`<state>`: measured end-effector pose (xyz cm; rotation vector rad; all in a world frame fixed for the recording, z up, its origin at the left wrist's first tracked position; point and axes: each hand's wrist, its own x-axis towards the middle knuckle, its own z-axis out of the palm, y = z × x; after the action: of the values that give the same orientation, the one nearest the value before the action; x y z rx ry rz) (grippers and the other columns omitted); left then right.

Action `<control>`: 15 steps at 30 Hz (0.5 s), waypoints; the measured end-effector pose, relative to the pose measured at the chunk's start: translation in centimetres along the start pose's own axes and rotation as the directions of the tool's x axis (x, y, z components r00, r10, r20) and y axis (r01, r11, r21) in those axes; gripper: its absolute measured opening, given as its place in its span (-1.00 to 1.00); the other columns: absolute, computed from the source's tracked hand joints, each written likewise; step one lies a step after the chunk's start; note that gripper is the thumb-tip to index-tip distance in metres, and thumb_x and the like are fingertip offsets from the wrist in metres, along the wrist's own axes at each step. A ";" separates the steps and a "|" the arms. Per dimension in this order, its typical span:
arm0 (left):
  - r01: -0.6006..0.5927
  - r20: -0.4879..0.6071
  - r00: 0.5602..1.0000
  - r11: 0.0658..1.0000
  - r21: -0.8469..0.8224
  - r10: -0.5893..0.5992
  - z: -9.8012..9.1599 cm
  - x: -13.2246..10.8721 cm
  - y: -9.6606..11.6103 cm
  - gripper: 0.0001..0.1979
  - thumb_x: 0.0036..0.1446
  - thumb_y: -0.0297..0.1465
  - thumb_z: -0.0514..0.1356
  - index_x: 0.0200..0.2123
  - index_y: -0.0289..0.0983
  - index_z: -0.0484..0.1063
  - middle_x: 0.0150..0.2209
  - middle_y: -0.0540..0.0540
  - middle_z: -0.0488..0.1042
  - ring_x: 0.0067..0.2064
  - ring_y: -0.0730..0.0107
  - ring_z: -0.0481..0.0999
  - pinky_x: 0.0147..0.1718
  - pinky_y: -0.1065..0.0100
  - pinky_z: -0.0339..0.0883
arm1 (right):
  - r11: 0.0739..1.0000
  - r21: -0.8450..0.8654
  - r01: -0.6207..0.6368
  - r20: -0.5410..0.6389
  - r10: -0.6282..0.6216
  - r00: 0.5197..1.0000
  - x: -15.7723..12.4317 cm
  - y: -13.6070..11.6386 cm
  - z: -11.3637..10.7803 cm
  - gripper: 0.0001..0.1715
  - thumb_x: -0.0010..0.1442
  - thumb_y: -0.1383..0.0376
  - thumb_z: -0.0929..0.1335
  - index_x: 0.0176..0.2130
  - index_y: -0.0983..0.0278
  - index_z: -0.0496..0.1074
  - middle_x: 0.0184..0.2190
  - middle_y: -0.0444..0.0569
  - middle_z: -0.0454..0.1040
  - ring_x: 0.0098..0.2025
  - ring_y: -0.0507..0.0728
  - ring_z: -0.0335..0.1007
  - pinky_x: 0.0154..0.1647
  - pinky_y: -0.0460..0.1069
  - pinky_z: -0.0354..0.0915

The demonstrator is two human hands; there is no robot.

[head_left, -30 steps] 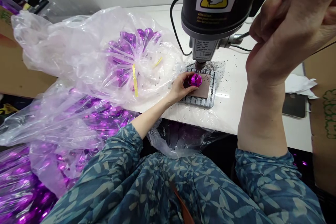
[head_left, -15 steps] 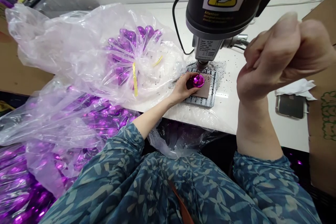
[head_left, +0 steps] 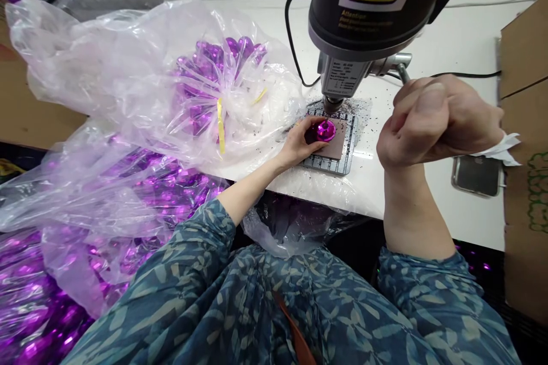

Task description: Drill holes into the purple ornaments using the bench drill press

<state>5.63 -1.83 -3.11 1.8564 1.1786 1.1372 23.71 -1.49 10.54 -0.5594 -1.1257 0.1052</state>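
Note:
My left hand (head_left: 298,141) pinches a shiny purple ball (head_left: 326,132) between thumb and fingers. It holds the ball on a flat brown board (head_left: 334,151), which lies on the slotted metal base (head_left: 350,155) of a drill press (head_left: 363,28). The chuck (head_left: 332,104) hangs just above the ball; whether the bit touches it, I cannot tell. Closed in a fist, my right hand (head_left: 434,120) grips the drill press lever (head_left: 403,72), whose end is hidden in the fingers.
Clear plastic bags (head_left: 141,80) of purple balls (head_left: 209,57) spread over the left side. Dark shavings (head_left: 357,109) lie around the base. At right are a phone (head_left: 477,175), a crumpled white tissue (head_left: 503,149) and a cardboard box (head_left: 524,194). A black cable (head_left: 290,40) hangs behind.
My right hand has come down and slightly left with the lever. The left hand keeps the ball in place on the board. The view has shifted a little.

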 end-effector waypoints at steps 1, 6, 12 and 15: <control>0.000 -0.004 1.000 1.000 -0.002 0.000 0.0 0.0 0.0 -0.36 0.24 -0.13 0.54 0.30 -0.18 0.51 0.27 -0.27 0.67 0.32 -0.11 0.64 0.37 -0.09 0.51 | 0.997 0.034 0.063 -0.004 -0.063 0.998 -0.1 0.0 0.1 -0.02 0.36 -0.18 0.45 -0.56 0.28 -0.20 -0.65 -0.09 -0.10 -0.55 -0.07 -0.05 -0.41 0.06 0.01; -0.002 -0.009 1.000 1.000 -0.013 0.002 0.1 0.0 0.0 -0.35 0.24 -0.09 0.54 0.30 -0.18 0.51 0.27 -0.27 0.67 0.32 -0.11 0.64 0.36 -0.08 0.49 | 0.982 0.093 0.166 -0.060 -0.161 0.985 -0.2 1.6 0.7 -0.03 0.38 -0.15 0.44 -0.53 0.26 -0.24 -0.68 -0.12 -0.17 -0.58 -0.06 -0.10 -0.45 0.05 -0.02; 0.004 -0.029 1.000 1.000 -0.014 -0.005 0.2 0.0 0.0 -0.33 0.23 -0.05 0.54 0.28 -0.19 0.52 0.27 -0.28 0.68 0.33 -0.12 0.64 0.39 -0.07 0.47 | 0.991 0.039 0.128 0.045 -0.130 0.991 -1.1 1.4 -0.1 0.04 0.38 -0.29 0.36 -0.60 0.28 -0.27 -0.73 -0.14 -0.18 -0.63 -0.10 -0.16 -0.48 0.01 -0.07; 0.012 -0.031 0.999 1.000 -0.026 -0.013 0.3 0.1 0.0 -0.32 0.21 -0.09 0.55 0.28 -0.22 0.52 0.25 -0.29 0.68 0.32 -0.11 0.64 0.38 -0.06 0.48 | 1.000 -0.024 0.012 0.135 -0.009 0.991 0.3 -1.1 0.3 -0.04 0.44 -0.22 0.34 -0.61 0.27 -0.16 -0.69 -0.14 -0.17 -0.60 -0.12 -0.09 -0.43 -0.02 -0.03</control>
<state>5.92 -1.79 -3.21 1.8156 1.1852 1.1732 23.32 -2.19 11.36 -0.5753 -1.2626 0.1213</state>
